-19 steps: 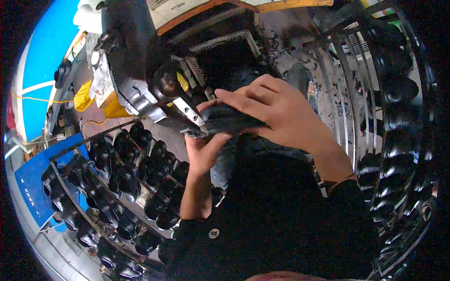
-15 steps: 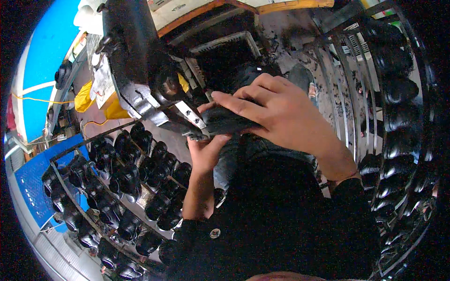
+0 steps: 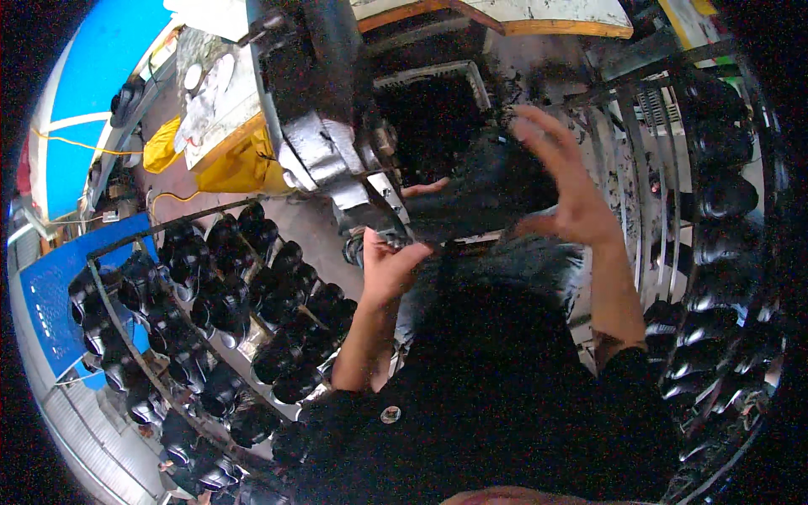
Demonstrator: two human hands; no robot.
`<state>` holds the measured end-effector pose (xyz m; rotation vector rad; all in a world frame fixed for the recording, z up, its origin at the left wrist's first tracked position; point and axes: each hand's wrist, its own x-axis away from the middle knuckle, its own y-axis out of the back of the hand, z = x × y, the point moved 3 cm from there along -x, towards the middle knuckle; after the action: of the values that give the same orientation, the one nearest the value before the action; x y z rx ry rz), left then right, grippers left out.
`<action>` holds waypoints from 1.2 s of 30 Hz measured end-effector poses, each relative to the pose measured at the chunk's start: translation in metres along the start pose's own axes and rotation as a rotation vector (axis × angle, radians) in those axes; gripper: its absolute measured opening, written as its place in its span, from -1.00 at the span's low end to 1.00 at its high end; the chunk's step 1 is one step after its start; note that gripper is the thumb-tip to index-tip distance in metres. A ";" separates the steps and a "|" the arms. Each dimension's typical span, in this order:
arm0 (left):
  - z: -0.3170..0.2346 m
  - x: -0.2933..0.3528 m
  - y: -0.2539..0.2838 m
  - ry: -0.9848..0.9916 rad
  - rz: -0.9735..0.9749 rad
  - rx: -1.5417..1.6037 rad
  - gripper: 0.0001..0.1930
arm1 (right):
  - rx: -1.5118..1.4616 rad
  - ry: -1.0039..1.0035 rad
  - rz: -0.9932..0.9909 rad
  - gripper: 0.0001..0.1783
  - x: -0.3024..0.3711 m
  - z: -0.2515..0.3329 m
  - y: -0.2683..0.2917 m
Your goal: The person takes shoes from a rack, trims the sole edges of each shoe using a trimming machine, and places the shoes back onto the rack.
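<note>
Beside the lower end of the machine (image 3: 324,156), the left hand (image 3: 389,268) has its fingers closed about a dark piece (image 3: 471,220), the thumb along the near edge and one finger showing at the far edge; the rest of that grasp is hidden. Across from it, the right hand (image 3: 581,206) has its fingers spread wide, the thumb well apart from them, seemingly with hold of nothing; blur and the dark background make it unclear whether they touch the piece.

The piece lies between the two hands, its left end at the machine's tip. It looks light and pliable, perhaps a little slippery but hardly fragile; a pinch across both long edges, away from the metal, seems the sound place to hold it.

Beyond it sits a light-rimmed crate (image 3: 477,84). Farther left are a pale desk (image 3: 240,105), yellow material (image 3: 248,164) and a rack (image 3: 171,226) of black shoes (image 3: 215,295).
</note>
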<state>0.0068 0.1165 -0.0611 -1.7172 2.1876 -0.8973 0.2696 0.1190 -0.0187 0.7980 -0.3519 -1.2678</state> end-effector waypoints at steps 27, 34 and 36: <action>0.004 -0.008 -0.029 -0.093 -0.020 -0.012 -0.23 | -0.188 -0.050 -0.261 0.01 0.039 -0.040 0.059; 0.019 -0.001 0.003 -0.026 -0.028 0.019 -0.17 | -0.104 -0.019 -0.228 0.05 0.010 -0.004 0.088; 0.027 0.003 0.016 -0.007 -0.080 -0.096 -0.15 | -0.074 0.011 -0.196 0.04 -0.002 0.007 0.097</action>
<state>0.0071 0.1067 -0.0915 -1.8602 2.2047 -0.8156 0.3336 0.1269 0.0545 0.7903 -0.2204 -1.4505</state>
